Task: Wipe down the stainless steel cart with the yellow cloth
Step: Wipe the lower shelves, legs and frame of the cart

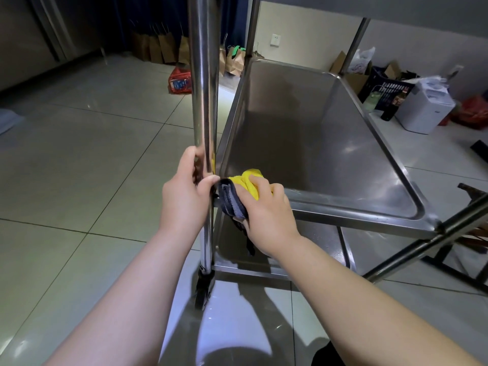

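At near-left corner of the cart's middle shelf [330, 122], my right hand [266, 210] grips the bunched yellow cloth [249, 180]; shelf's long axis runs away far-right from it. My left hand [184, 194] wraps the upright post [204, 88] just left.

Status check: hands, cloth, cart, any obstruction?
Left hand grips the cart's upright steel post. Right hand holds the bunched yellow-and-grey cloth at the near corner of the stainless steel middle shelf. Nothing on that shelf ahead of the cloth.
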